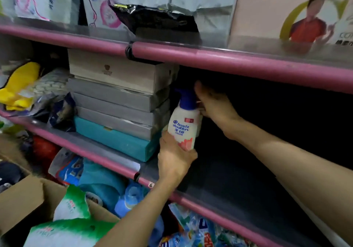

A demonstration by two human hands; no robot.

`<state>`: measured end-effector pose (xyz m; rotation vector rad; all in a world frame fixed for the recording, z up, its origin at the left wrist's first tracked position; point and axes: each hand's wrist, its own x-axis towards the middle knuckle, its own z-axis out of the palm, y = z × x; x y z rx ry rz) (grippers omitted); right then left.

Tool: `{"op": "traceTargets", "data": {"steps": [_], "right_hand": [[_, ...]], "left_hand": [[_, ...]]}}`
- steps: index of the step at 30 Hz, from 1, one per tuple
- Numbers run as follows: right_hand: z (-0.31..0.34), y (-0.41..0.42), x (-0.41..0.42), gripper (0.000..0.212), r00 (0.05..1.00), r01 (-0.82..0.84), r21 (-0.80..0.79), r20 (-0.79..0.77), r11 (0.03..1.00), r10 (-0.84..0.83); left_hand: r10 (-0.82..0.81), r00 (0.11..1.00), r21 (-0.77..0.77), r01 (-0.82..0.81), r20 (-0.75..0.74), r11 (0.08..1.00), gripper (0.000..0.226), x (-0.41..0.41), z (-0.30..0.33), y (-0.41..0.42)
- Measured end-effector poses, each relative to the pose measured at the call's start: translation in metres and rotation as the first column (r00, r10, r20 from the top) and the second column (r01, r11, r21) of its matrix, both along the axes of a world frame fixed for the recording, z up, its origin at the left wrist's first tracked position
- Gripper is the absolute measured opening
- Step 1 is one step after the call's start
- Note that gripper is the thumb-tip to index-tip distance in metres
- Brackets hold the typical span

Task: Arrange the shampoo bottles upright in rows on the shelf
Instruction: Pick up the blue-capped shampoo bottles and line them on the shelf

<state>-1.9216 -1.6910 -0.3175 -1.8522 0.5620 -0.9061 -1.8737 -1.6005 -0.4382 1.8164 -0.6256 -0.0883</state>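
A white shampoo bottle point(183, 124) with a blue pump top and a pink base stands upright at the left end of the dark middle shelf point(238, 182). My left hand point(174, 159) grips its base from below. My right hand point(214, 103) reaches into the shelf right behind the bottle's blue top; its fingers curl around something white that is mostly hidden by the bottle, so what it holds is unclear.
A stack of grey boxes on a teal box point(118, 101) stands just left of the bottle. Pink shelf rails point(229, 59) run above and below. A cardboard box with green-white packs point(70, 204) sits at lower left, and blue packages fill the bottom shelf.
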Motion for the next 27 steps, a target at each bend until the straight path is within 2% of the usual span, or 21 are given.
{"op": "traceTargets", "data": {"steps": [1,2,3,4,5,6,8,10,15,19,23,27], "right_hand": [[0.001,-0.013,0.002,0.031,0.996,0.062,0.107,0.050,0.992,-0.068],[0.003,-0.026,0.004,0.037,0.985,0.167,0.100,0.021,0.981,-0.170],[0.003,-0.039,0.005,0.039,0.959,0.269,-0.033,-0.080,0.963,-0.271],[0.002,-0.049,0.007,0.040,0.926,0.295,-0.178,-0.187,0.939,-0.327],[-0.001,-0.055,0.009,0.039,0.903,0.262,-0.292,-0.263,0.920,-0.340],[-0.004,-0.058,0.010,0.042,0.899,0.187,-0.333,-0.320,0.924,-0.297],[-0.011,-0.058,0.016,0.051,0.908,0.080,-0.322,-0.367,0.943,-0.202],[-0.019,-0.055,0.024,0.051,0.903,0.054,-0.315,-0.390,0.948,-0.181],[-0.054,-0.049,0.039,0.011,0.899,0.125,-0.195,-0.392,0.973,-0.194],[-0.070,-0.050,0.040,0.013,0.916,0.157,-0.147,-0.349,0.977,-0.200],[-0.072,-0.053,0.039,0.005,0.919,0.154,-0.167,-0.337,0.974,-0.203],[-0.072,-0.053,0.039,0.020,0.912,0.164,-0.176,-0.349,0.971,-0.218]], "left_hand": [[-0.009,1.000,0.006,0.009,0.004,1.000,0.072,0.005,-0.001,-0.004],[-0.016,1.000,0.018,0.015,0.004,1.000,0.070,0.008,-0.001,-0.008],[-0.016,1.000,0.027,0.016,0.001,1.000,0.068,0.011,0.000,-0.012],[-0.013,1.000,0.027,0.013,-0.006,1.000,0.066,0.013,0.000,-0.015],[-0.008,1.000,0.023,0.008,-0.010,1.000,0.065,0.015,0.001,-0.018],[-0.002,1.000,0.020,0.002,-0.005,1.000,0.065,0.016,0.002,-0.021],[0.005,1.000,0.023,-0.005,0.024,1.000,0.068,0.019,0.001,-0.024],[-0.001,0.999,0.022,0.000,0.036,1.000,0.071,0.022,0.002,-0.025],[-0.014,0.999,0.009,0.014,0.031,1.000,0.070,0.027,0.003,-0.025],[0.028,1.000,0.079,-0.029,0.012,0.996,0.069,0.022,-0.004,-0.026],[0.072,0.993,0.195,-0.088,0.089,0.977,0.066,0.015,-0.014,-0.027],[0.087,0.991,0.231,-0.110,0.105,0.967,0.066,0.020,-0.015,-0.028]]}}
